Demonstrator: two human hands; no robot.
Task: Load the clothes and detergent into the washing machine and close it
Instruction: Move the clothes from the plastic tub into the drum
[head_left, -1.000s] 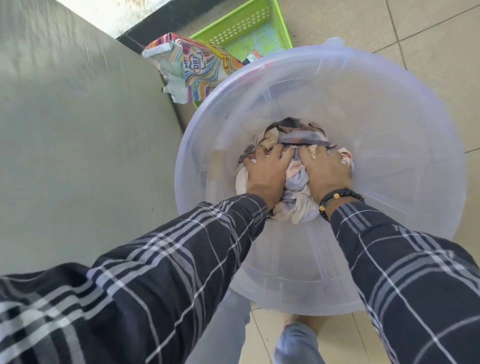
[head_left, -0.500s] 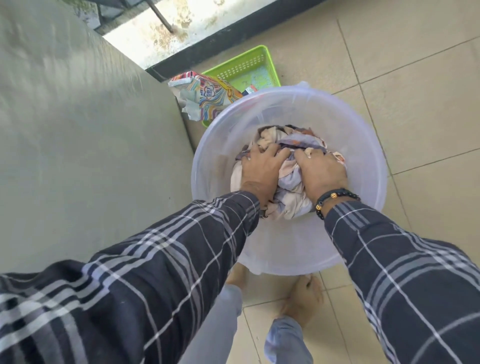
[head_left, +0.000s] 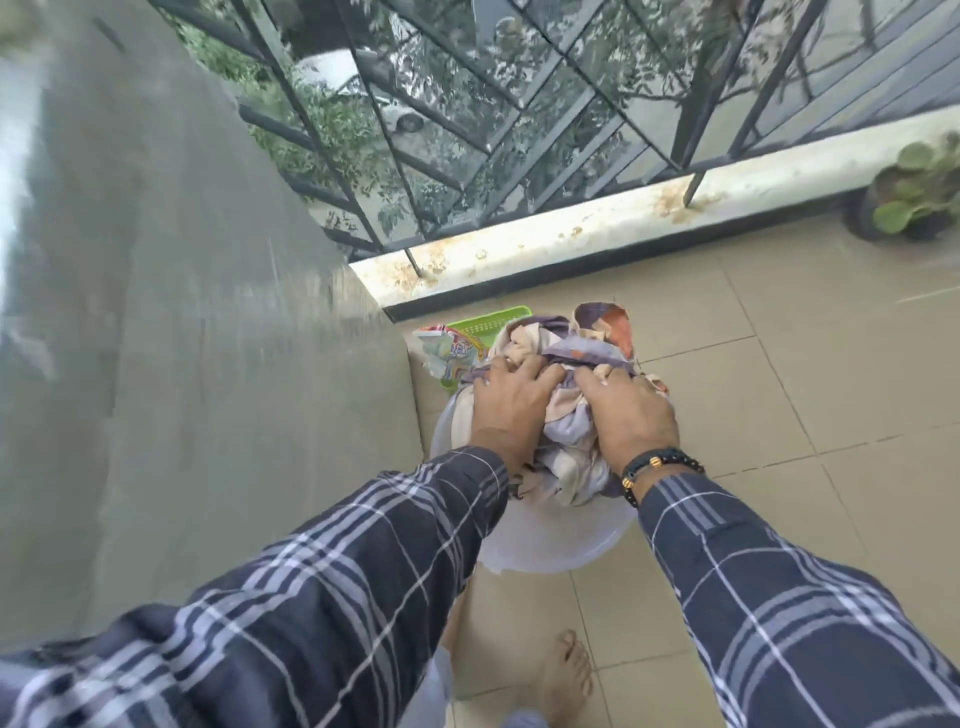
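grey panel (head_left: 182, 338): a tall, flat, blurred face rising just left of the tub.
railing (head_left: 519, 104): dark metal bars on a stained ledge (head_left: 623, 223), well beyond the tub.
floor (head_left: 779, 389): beige tiles all round the tub.
tub (head_left: 550, 545): clear plastic, standing on the floor beside the panel's foot.
clothes (head_left: 566, 431): a crumpled cream, lilac and rust bundle over the tub's mouth; I cannot tell if it clears the rim.
left hand (head_left: 511, 402): grip closed on the bundle's left side.
right hand (head_left: 631, 415): grip closed on the bundle's right side, beaded bracelet (head_left: 654, 465) at the wrist.
green basket (head_left: 483, 322): just behind the tub.
detergent pack (head_left: 447, 348): colourful, against the basket, behind the tub's left edge.
bare foot (head_left: 563, 670): on the tiles, nearer than the tub.
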